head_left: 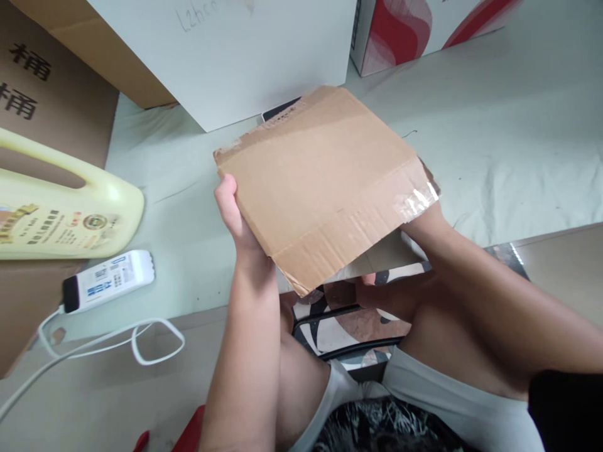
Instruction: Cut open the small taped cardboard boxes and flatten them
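A brown piece of cardboard (325,169) is held tilted above the pale green cloth in front of me. It has a creased flap along its near right side, clear shiny tape at the right corner and torn paper along the far edge. My left hand (230,204) grips its left edge, thumb on top and the other fingers out of sight underneath. On the right, my right hand (421,220) reaches under the cardboard. Only its wrist side shows, so its fingers are hidden. The far edge partly covers a dark flat object (281,111).
A large white box (254,56) and a red-and-white box (400,31) stand behind. Left are a yellow jug (113,207), a white power strip (115,279) with a looping cable (157,361), and brown cartons (56,107). The cloth-covered surface (518,157) ends near my knees, above a patterned stool (348,326).
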`<state>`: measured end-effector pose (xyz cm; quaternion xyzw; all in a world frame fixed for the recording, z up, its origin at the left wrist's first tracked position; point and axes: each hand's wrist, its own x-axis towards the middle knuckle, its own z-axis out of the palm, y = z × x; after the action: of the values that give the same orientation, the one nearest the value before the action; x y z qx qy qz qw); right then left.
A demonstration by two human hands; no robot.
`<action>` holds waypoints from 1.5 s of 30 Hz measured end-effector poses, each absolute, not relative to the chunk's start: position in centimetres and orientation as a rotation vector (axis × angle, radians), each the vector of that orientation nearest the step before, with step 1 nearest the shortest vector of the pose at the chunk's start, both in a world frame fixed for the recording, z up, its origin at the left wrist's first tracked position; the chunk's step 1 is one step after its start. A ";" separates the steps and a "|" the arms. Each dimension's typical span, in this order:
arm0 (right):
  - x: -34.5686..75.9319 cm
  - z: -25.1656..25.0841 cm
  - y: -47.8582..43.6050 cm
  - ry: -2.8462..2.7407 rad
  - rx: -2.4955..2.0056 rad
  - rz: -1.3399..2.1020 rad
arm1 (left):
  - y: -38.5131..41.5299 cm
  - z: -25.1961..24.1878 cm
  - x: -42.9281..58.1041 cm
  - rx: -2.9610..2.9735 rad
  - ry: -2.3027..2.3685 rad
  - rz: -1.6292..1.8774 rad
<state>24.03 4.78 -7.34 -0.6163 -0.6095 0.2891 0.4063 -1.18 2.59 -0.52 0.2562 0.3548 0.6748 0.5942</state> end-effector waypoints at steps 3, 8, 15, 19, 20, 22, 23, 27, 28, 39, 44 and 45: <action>24.0 -7.3 4.8 -1.520 -1.531 0.709 | 2.6 -0.5 -1.2 0.590 0.819 1.562; 23.9 -7.2 4.9 -1.468 -1.547 0.721 | 2.6 -0.4 -1.2 0.612 0.840 1.557; 24.0 -7.3 5.0 -1.461 -1.548 0.769 | 2.5 -0.3 -1.0 0.609 0.866 1.571; 24.1 -7.4 5.1 -1.498 -1.521 0.726 | 2.5 -0.3 -1.1 0.617 0.872 1.572; 24.1 -7.4 5.1 -1.510 -1.527 0.725 | 2.6 -0.4 -1.2 0.617 0.863 1.568; 24.0 -7.2 5.0 -1.519 -1.562 0.742 | 2.7 -0.4 -1.2 0.620 0.840 1.560; 23.9 -7.1 5.0 -1.521 -1.580 0.751 | 2.7 -0.5 -1.2 0.624 0.837 1.565; 23.8 -6.9 4.7 -1.539 -1.581 0.733 | 2.7 -0.5 -1.1 0.614 0.854 1.580; 23.8 -6.9 4.7 -1.542 -1.565 0.720 | 2.7 -0.4 -1.1 0.603 0.844 1.575; 23.8 -6.8 4.8 -1.496 -1.560 0.787 | 2.7 -0.4 -1.1 0.590 0.862 1.579; 24.0 -7.2 4.8 -1.506 -1.566 0.770 | 2.6 -0.4 -1.1 0.590 0.872 1.590; 24.0 -7.3 4.8 -1.509 -1.550 0.765 | 2.6 -0.4 -1.1 0.600 0.887 1.591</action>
<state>24.04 4.79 -7.33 -0.6158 -0.5996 0.3039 0.4111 -1.10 2.64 -0.41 0.2559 0.3787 0.6792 0.5743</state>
